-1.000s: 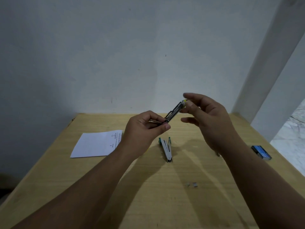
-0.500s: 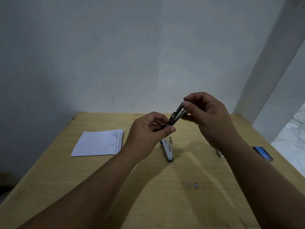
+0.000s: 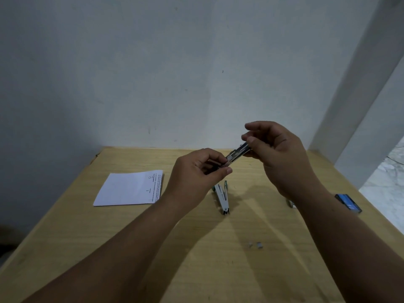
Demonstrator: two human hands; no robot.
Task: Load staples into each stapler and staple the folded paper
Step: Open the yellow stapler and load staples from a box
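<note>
Wall [image 3: 153, 73]: pale, matt, painted; it fills the far half of the view.
Table [image 3: 109, 237]: light wood with fine grain, flat, its far edge against the wall.
Change: since half a second ago both hands have stayed above the middle of the table; the held stapler is now less steep, and the right hand has moved a little further along it.
Left hand [image 3: 196, 171]: fingers curled, it pinches the lower left end of the held stapler between thumb and fingers.
Right hand [image 3: 277, 154]: fingers curled, thumb and fingertips pinch the upper right end of the same stapler.
Paper [image 3: 131, 189]: white, folded, rectangular, with small print near its right edge; it lies flat on the left of the table, in the same place as before.
Held stapler [image 3: 238, 154]: slim, dark metal with a shiny rail, slanted up to the right between the two hands, above the table.
Second stapler [image 3: 222, 199]: white and green, narrow, spread open in a V shape, on the table under the hands; not moved.
Box [image 3: 347, 203]: small, blue, flat, near the right edge of the table.
Staples [image 3: 255, 244]: two short metal pieces, grey and shiny, on the near right part of the table.
</note>
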